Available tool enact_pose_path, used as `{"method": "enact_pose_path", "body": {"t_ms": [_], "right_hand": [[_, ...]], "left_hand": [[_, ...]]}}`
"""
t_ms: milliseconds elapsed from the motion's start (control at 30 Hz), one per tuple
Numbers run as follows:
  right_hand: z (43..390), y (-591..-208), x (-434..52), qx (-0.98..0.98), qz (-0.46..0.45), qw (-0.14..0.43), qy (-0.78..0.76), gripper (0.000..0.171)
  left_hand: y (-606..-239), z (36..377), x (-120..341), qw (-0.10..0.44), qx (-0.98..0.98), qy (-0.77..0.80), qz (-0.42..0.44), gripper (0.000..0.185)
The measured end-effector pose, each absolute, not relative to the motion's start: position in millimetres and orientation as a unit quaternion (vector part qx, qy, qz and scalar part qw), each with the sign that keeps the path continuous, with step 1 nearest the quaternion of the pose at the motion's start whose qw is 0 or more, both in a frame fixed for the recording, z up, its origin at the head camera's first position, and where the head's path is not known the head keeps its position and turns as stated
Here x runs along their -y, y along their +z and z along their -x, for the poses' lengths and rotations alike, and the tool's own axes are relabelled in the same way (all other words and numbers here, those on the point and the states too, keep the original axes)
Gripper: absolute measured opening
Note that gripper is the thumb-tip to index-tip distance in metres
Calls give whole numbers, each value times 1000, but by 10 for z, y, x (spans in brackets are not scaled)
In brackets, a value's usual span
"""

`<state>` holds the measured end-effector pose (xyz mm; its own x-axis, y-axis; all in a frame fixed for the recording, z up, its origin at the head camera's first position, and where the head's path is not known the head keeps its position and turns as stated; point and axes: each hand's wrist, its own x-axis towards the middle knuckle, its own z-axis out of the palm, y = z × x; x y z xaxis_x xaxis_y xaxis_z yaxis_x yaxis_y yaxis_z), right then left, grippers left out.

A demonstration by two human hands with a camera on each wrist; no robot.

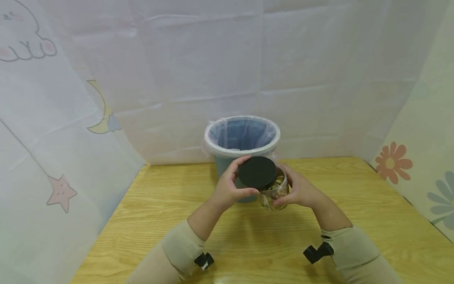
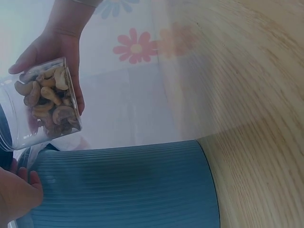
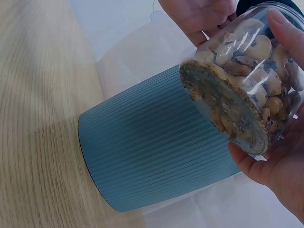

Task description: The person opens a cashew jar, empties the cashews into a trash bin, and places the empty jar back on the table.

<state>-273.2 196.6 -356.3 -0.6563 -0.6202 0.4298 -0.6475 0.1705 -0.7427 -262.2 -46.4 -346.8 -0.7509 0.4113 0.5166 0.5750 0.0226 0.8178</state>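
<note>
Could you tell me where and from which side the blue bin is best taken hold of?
Probably the blue bin by its ribbed wall, below the white rim, from the sides: it stands upright, and the liner covers its mouth.

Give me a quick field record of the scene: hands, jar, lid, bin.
left hand: grips the black lid by its edge
right hand: holds the clear jar, tilted
jar contents: cashew-like nuts, partly full
lid state: lifted off the mouth, tilted
bin: blue, ribbed, clear liner, just behind the hands
surface: wooden table
</note>
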Motion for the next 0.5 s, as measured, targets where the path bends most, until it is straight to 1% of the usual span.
{"method": "enact_pose_path", "body": {"t_ms": [300,500], "right_hand": [[2718,-3529,-1959,755,-429,21,496,93],[2722,-3513,-1966,754,-427,25,499,91]], "left_hand": [[-3368,2543,517,51,709,-611,348,96],[-3445,2605,538,65,710,-605,353,94]]}}
